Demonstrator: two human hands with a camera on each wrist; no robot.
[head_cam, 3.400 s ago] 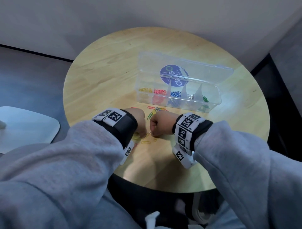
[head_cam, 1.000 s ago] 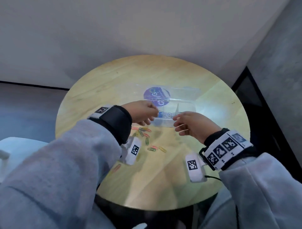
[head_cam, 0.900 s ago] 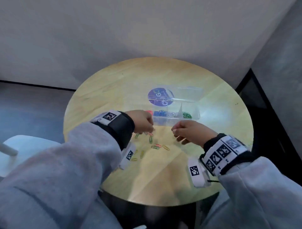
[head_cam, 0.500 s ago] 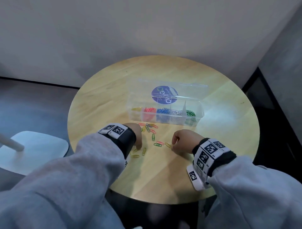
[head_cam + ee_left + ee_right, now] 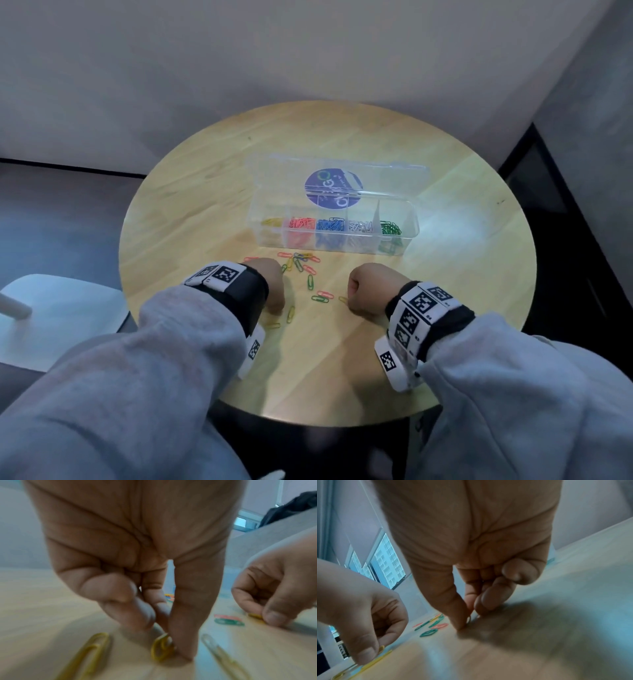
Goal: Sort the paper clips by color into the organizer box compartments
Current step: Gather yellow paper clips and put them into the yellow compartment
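The clear organizer box (image 5: 409, 219) lies open on the round table, holding yellow, red, blue, silver and green clips in separate compartments. Loose paper clips (image 5: 301, 263) of mixed colors are scattered in front of it. My left hand (image 5: 270, 286) is down on the table at the left of the scatter. Its thumb and forefinger (image 5: 181, 635) pinch a yellow paper clip (image 5: 161, 649) that stands tilted on its edge. My right hand (image 5: 364, 291) is at the right of the scatter, with thumb and forefinger pinching another yellow clip (image 5: 468, 619) against the wood.
Two more yellowish clips (image 5: 85, 655) lie beside my left fingers. A red and a green clip (image 5: 228, 619) lie between the hands. The wooden table (image 5: 462, 291) sits against a wall, and a white stool (image 5: 61, 315) stands on the left.
Both hands have come back from the organizer box and dropped to the table. Each now has its fingertips closed on a loose clip.
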